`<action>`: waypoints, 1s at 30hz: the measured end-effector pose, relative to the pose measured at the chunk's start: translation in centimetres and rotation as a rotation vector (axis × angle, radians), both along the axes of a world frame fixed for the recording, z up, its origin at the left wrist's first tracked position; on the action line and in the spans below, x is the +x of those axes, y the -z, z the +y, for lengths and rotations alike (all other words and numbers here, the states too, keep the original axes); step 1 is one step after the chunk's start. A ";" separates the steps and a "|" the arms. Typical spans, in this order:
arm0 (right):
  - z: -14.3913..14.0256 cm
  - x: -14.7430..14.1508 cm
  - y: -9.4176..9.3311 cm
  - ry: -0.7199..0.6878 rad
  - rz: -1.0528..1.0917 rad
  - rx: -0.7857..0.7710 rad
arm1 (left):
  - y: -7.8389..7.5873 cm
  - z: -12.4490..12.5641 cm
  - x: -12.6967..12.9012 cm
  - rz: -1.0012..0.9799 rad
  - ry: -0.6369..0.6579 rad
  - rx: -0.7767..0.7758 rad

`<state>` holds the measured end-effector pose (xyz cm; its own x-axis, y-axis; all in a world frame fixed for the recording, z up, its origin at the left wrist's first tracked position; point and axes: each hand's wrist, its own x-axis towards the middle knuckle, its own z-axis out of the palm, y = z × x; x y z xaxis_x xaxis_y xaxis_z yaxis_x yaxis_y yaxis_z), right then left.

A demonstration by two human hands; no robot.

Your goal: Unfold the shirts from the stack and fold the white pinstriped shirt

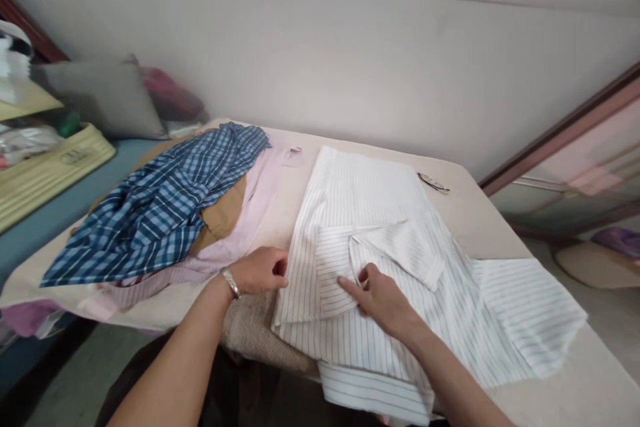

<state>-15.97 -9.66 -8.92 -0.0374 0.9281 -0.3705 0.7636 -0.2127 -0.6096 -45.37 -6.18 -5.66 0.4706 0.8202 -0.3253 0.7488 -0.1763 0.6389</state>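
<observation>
A white shirt with thin dark stripes (pixel 345 190) lies spread on the padded bed surface, part of it folded back over itself in the middle. My left hand (pixel 260 269), with a silver band at the wrist, is beside the shirt's left edge, fingers curled and thumb apart from them. On the folded part rests my right hand (pixel 383 297), its thumb stretched out to the left and its index finger bent away from it. Whether fabric sits between those fingers is hard to see. One striped sleeve extends to the right, and the near hem hangs over the front edge.
A blue plaid shirt (pixel 175 200) lies at left over brown cloth (pixel 225 213) and a pink garment (pixel 260 187). Eyeglasses (pixel 433 182) rest at the back right. A grey cushion (pixel 107 97) and a yellow basket (pixel 55 173) stand far left. A wall (pixel 310 60) runs behind.
</observation>
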 end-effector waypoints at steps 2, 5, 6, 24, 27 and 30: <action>-0.6 -1.3 0.1 -0.024 -0.079 0.065 | 0.0 0.1 -0.2 0.043 -0.011 -0.006; -1.0 -1.5 0.3 -0.064 -0.089 0.166 | 0.2 0.2 -0.1 0.060 -0.001 -0.022; -1.1 -1.1 0.2 -0.070 -0.058 0.187 | 0.3 0.2 0.0 0.052 0.005 -0.027; -0.3 1.6 -1.8 -0.167 -0.401 0.018 | 1.9 -0.3 2.0 0.064 -0.090 -0.181; -0.4 1.6 -2.0 -0.172 -0.364 -0.005 | 2.3 -0.5 2.4 0.090 -0.120 -0.260; -0.4 1.7 -2.2 -0.175 -0.316 -0.031 | 2.6 -0.8 2.7 0.093 -0.108 -0.295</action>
